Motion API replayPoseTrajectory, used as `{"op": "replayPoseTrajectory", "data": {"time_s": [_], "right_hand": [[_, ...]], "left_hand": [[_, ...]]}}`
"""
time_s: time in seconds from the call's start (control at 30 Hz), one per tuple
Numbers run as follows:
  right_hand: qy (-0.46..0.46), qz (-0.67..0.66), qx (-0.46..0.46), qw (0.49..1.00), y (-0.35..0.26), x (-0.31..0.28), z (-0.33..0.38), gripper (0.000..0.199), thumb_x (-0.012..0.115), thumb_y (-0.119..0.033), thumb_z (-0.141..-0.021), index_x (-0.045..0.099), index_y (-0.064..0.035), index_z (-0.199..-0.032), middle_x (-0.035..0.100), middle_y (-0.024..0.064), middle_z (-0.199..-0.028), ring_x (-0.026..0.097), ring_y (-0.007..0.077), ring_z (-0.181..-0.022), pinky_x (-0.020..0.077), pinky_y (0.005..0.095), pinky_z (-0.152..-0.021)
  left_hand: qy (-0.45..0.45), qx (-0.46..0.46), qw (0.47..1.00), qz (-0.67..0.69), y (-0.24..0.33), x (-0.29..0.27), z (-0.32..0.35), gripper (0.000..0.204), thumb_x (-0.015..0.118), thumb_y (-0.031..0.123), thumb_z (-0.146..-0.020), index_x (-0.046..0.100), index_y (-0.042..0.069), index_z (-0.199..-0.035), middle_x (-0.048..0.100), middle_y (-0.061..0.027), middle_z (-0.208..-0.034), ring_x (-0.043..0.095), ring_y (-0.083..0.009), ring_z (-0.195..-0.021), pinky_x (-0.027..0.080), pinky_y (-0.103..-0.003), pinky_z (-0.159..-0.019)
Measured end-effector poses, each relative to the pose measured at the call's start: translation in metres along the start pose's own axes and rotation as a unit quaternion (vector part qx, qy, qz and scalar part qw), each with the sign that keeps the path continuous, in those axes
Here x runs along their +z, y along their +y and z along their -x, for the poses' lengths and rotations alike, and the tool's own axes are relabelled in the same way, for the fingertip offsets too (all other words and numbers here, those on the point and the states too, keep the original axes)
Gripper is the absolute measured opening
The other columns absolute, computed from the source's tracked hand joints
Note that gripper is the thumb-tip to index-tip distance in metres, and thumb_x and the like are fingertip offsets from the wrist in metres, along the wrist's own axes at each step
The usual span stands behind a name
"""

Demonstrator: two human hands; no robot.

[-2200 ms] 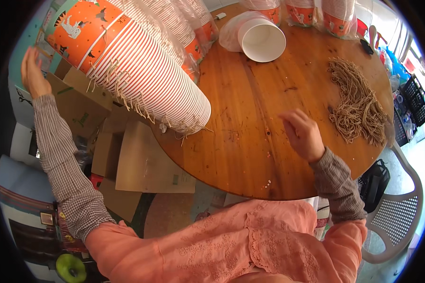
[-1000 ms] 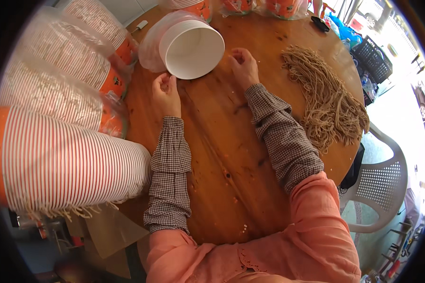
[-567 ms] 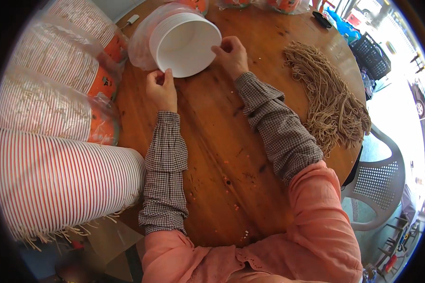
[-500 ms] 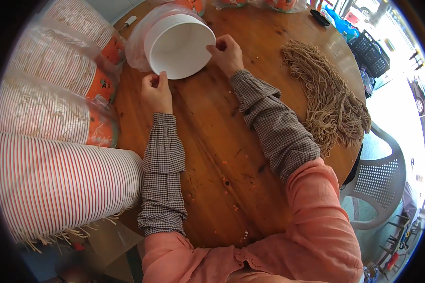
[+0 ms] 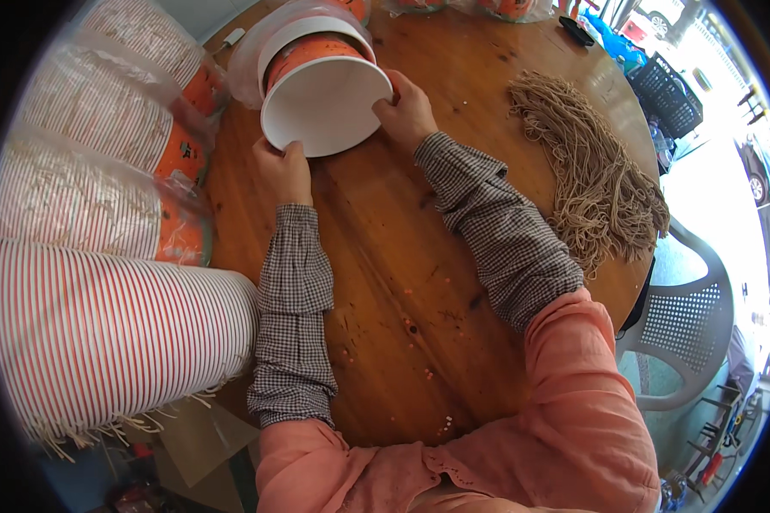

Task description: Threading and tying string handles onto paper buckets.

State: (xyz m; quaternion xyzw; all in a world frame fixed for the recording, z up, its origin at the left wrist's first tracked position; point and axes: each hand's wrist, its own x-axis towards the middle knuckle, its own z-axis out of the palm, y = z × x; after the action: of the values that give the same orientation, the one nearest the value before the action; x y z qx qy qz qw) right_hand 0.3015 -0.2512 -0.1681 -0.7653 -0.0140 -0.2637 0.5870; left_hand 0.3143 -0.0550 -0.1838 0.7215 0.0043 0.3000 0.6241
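An orange paper bucket (image 5: 327, 107) with a white inside lies on its side, its mouth toward me, partly drawn out of another bucket (image 5: 312, 28) behind it. A clear plastic bag (image 5: 246, 75) wraps the bucket behind. My left hand (image 5: 284, 173) pinches the near-left part of the rim between thumb and fingers. On the right side of the same rim, my right hand (image 5: 409, 109) is closed too, thumb at the edge. The rest of the orange outside is hidden within the bucket behind.
Bagged stacks of buckets (image 5: 85, 184) line the left side, beside a long unbagged stack (image 5: 128, 329) with cord ends hanging off. A heap of tan cords (image 5: 595, 175) lies on the right of the round wooden table (image 5: 402, 256). A grey chair (image 5: 684, 321) stands beyond the right edge.
The front bucket has slid toward me, baring its orange outside. Both hands grip its rim, the left slightly nearer me than before.
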Motion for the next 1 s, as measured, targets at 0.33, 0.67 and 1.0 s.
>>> {"op": "replayPoseTrajectory", "data": {"time_s": [0.33, 0.67, 1.0], "right_hand": [[-0.074, 0.411, 0.029, 0.908, 0.025, -0.112, 0.017, 0.064, 0.031, -0.049, -0.1, 0.034, -0.0031, -0.144, 0.028, 0.0164, -0.152, 0.022, 0.0299, -0.143, 0.0202, 0.0386, -0.115], [-0.384, 0.362, -0.212, 0.823, -0.061, -0.084, 0.172, 0.076, 0.04, -0.058, -0.093, 0.036, -0.0002, -0.142, 0.027, 0.0195, -0.152, 0.023, 0.0304, -0.142, 0.016, 0.0449, -0.117], [-0.197, 0.319, -0.109, 0.921, 0.008, -0.085, 0.073, 0.065, 0.036, -0.05, -0.098, 0.037, -0.0017, -0.141, 0.031, 0.0176, -0.15, 0.024, 0.03, -0.142, 0.0203, 0.0415, -0.115]], "left_hand": [[-0.038, -0.159, 0.98, 0.11, 0.04, -0.004, 0.021, 0.043, 0.062, 0.014, -0.085, 0.055, -0.012, -0.119, 0.063, -0.0148, -0.113, 0.06, -0.0256, -0.103, 0.045, -0.033, -0.09], [-0.032, -0.209, 0.964, 0.159, 0.037, -0.039, 0.039, 0.043, 0.059, 0.012, -0.085, 0.052, -0.01, -0.121, 0.061, -0.0166, -0.115, 0.061, -0.0277, -0.102, 0.049, -0.037, -0.086], [-0.022, -0.27, 0.895, 0.354, 0.03, -0.076, 0.054, 0.058, 0.055, 0.013, -0.09, 0.03, 0.0, -0.141, 0.044, -0.0117, -0.137, 0.051, -0.0287, -0.121, 0.044, -0.044, -0.1]]}}
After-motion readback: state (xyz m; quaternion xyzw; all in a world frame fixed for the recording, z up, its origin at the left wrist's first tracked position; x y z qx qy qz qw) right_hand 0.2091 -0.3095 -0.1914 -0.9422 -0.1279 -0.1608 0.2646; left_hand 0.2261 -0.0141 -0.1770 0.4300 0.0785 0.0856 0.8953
